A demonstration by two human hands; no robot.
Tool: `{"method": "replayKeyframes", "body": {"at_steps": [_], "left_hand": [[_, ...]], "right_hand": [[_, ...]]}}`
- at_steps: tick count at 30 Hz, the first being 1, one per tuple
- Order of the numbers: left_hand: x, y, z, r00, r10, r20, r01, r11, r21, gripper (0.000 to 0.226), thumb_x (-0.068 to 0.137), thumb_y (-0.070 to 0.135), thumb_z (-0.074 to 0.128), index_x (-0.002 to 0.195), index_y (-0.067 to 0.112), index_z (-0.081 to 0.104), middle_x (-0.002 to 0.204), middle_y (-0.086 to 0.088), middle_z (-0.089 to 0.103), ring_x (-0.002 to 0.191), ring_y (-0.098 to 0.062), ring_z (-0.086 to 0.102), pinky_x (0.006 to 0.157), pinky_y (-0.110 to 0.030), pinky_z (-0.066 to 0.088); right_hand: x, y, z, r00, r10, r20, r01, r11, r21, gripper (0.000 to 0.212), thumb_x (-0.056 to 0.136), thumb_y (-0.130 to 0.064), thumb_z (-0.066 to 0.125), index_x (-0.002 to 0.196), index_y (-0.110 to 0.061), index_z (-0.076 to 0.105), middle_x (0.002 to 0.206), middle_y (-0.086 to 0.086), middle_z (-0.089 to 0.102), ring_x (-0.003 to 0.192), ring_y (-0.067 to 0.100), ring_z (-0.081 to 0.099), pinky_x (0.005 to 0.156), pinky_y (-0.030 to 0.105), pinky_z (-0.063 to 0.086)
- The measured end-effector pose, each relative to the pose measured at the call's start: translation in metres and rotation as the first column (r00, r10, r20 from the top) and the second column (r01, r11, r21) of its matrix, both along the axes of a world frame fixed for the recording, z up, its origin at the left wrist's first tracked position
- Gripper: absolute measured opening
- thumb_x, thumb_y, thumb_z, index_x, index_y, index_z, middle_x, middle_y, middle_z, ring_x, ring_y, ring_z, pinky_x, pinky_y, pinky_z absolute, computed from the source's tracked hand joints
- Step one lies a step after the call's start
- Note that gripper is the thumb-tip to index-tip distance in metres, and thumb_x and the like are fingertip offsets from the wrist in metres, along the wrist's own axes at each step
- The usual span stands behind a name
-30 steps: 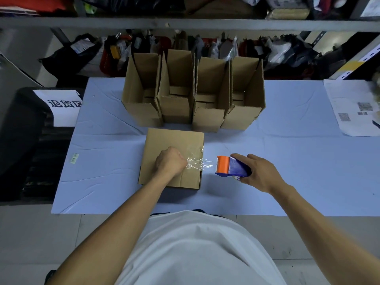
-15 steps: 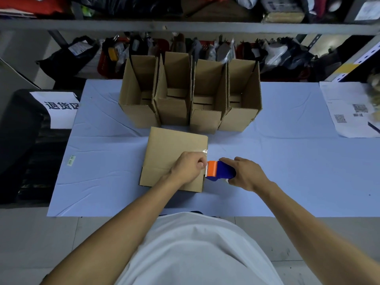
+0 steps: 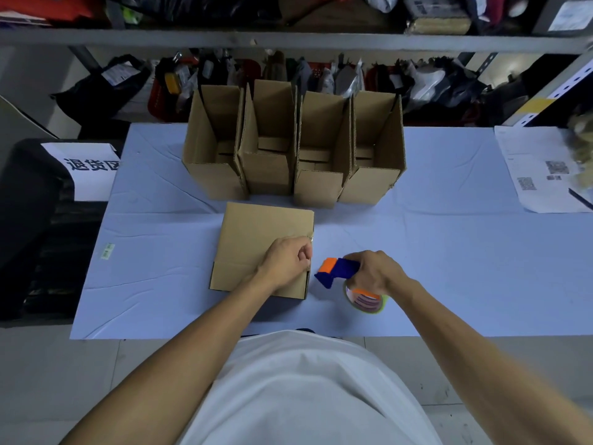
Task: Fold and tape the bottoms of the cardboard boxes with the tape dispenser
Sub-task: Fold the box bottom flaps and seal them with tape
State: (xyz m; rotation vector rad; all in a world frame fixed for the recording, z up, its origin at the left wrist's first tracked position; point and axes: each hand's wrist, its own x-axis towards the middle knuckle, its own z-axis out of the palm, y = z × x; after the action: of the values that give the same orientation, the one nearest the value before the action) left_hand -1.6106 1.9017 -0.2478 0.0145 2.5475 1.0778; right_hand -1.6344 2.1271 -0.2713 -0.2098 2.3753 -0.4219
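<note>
One black bin (image 3: 29, 226) off the counter's left edge, bearing a white sign (image 3: 85, 170) with printed characters. Small pale sticker (image 3: 107, 251) near the left edge of the counter (image 3: 154, 277), itself draped in light blue cloth. Four open-topped cardboard boxes (image 3: 293, 146) in a row along the far middle of the counter, sides touching, flaps upright. Just in front of them, one upturned cardboard box (image 3: 256, 239) with folded bottom facing up, clear tape (image 3: 310, 236) crinkled at its right edge. Left hand (image 3: 285, 260) clenched loosely on that right edge, knuckles pressing the tape end down against the cardboard. Just right of the box and apart from it, a tape dispenser (image 3: 337, 271), blue body with orange front, tilted nose-down toward the counter, roll of tape (image 3: 365, 300) hanging beneath. Right hand (image 3: 377, 273) wrapped around the dispenser's handle, gripping it firmly above the near middle of the counter. Farther right, printed paper sheets (image 3: 539, 168) with QR codes lying at the far right corner. Behind the counter, a metal shelf (image 3: 288, 38) crammed with dark bags and parcels (image 3: 426, 88). White shirt (image 3: 305, 393) filling the near foreground, both forearms bare.
</note>
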Motion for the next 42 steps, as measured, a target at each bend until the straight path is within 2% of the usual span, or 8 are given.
{"method": "replayKeyframes", "body": {"at_steps": [15, 18, 21, 24, 30, 33, 37, 42], "left_hand": [[0.011, 0.018, -0.002, 0.982, -0.187, -0.031, 0.167, 0.931, -0.325, 0.020, 0.094, 0.017, 0.052, 0.091, 0.009, 0.070, 0.098, -0.002, 0.037, 0.092, -0.024, 0.048, 0.072, -0.033, 0.041], [0.021, 0.011, -0.006, 0.985, -0.102, -0.137, 0.052, 0.943, -0.329, 0.015, 0.089, 0.011, 0.055, 0.100, 0.013, 0.064, 0.105, -0.008, 0.044, 0.096, -0.025, 0.045, 0.069, -0.024, 0.024], [0.033, -0.002, -0.009, 0.970, -0.003, -0.242, -0.092, 0.920, -0.382, 0.031, 0.084, 0.014, 0.063, 0.113, 0.014, 0.053, 0.109, -0.010, 0.048, 0.099, -0.028, 0.048, 0.076, -0.031, 0.034], [0.042, -0.014, -0.008, 0.934, 0.233, -0.270, -0.344, 0.788, -0.510, 0.058, 0.071, 0.039, 0.078, 0.113, 0.015, 0.047, 0.116, -0.013, 0.047, 0.105, -0.032, 0.046, 0.082, -0.041, 0.040], [0.058, -0.039, -0.010, 0.686, 0.717, 0.122, -0.654, 0.682, -0.329, 0.131, 0.061, 0.056, 0.083, 0.152, 0.035, -0.009, 0.156, -0.023, -0.003, 0.121, -0.043, 0.047, 0.090, -0.039, 0.044], [0.071, -0.048, -0.006, 0.681, 0.720, 0.137, -0.705, 0.694, -0.144, 0.125, 0.065, 0.038, 0.086, 0.153, 0.040, -0.002, 0.155, -0.021, 0.018, 0.125, -0.031, 0.050, 0.094, -0.032, 0.044], [0.087, -0.074, 0.019, 0.594, 0.804, -0.031, -0.803, 0.595, 0.038, 0.076, 0.068, 0.019, 0.085, 0.135, 0.034, 0.052, 0.149, -0.007, 0.022, 0.126, -0.018, 0.046, 0.098, -0.012, 0.031], [0.099, -0.116, 0.066, 0.727, 0.643, -0.241, -0.628, 0.764, 0.146, 0.021, 0.075, 0.007, 0.079, 0.089, 0.022, 0.077, 0.113, 0.007, 0.066, 0.088, 0.007, 0.062, 0.078, -0.003, 0.044]], "right_hand": [[0.037, -0.023, -0.016, 0.900, -0.108, -0.422, 0.114, 0.993, -0.011, 0.068, 0.084, -0.017, 0.073, 0.143, -0.011, 0.039, 0.115, 0.016, 0.055, 0.098, 0.034, 0.054, 0.075, 0.040, 0.049], [0.044, -0.045, -0.022, 0.933, -0.130, -0.335, 0.109, 0.991, -0.081, 0.046, 0.089, -0.005, 0.058, 0.134, -0.010, 0.047, 0.120, 0.017, 0.051, 0.105, 0.036, 0.050, 0.074, 0.040, 0.049], [0.038, -0.060, -0.017, 0.870, -0.064, -0.489, 0.077, 0.997, 0.007, 0.028, 0.090, -0.023, 0.059, 0.112, -0.005, 0.062, 0.105, 0.016, 0.055, 0.092, 0.035, 0.053, 0.071, 0.038, 0.045], [0.019, -0.081, -0.002, 0.847, -0.215, -0.487, 0.103, 0.964, -0.246, 0.035, 0.091, -0.032, 0.063, 0.117, -0.010, 0.063, 0.115, 0.015, 0.056, 0.101, 0.034, 0.055, 0.078, 0.037, 0.047], [-0.018, -0.125, 0.004, 0.983, -0.035, -0.181, -0.046, 0.904, -0.424, 0.069, 0.089, -0.031, 0.070, 0.150, -0.030, 0.038, 0.154, 0.015, 0.032, 0.139, 0.032, 0.035, 0.108, 0.034, 0.034], [-0.019, -0.136, 0.008, 0.992, 0.060, -0.111, -0.103, 0.892, -0.441, 0.074, 0.085, -0.033, 0.074, 0.150, -0.030, 0.039, 0.143, 0.012, 0.043, 0.126, 0.028, 0.046, 0.095, 0.023, 0.033], [-0.007, -0.139, 0.035, 0.982, 0.058, -0.181, -0.137, 0.879, -0.457, 0.066, 0.084, -0.039, 0.074, 0.144, -0.033, 0.047, 0.127, 0.010, 0.049, 0.114, 0.027, 0.048, 0.094, 0.030, 0.040], [0.034, -0.139, 0.077, 0.951, -0.152, -0.270, -0.021, 0.838, -0.545, 0.046, 0.081, -0.044, 0.075, 0.125, -0.039, 0.063, 0.112, 0.001, 0.045, 0.093, 0.017, 0.053, 0.084, 0.027, 0.044]]}}
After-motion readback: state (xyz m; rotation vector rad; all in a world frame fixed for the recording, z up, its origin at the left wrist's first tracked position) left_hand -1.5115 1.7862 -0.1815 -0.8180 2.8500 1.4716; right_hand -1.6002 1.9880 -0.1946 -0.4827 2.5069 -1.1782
